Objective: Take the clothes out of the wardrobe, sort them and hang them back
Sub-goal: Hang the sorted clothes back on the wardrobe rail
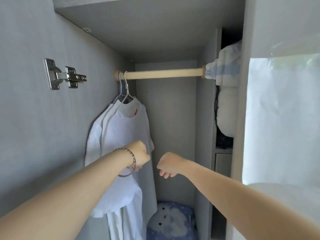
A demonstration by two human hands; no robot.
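Shirts [124, 132] hang bunched at the left end of the rod [162, 74], leaving room for more. Left hand [138, 155] curls against one, perhaps gripping it, I cannot tell; right hand [170, 164] is fisted, empty.

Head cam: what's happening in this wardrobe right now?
A person reaches both hands into the grey wardrobe. Two white T-shirts hang on hangers at the left end of the wooden rail. The left hand, wearing a bracelet, is curled against the front one's edge, though a grip can't be confirmed. The right hand is a fist beside it, holding nothing. A blue patterned bundle sits at the bottom.
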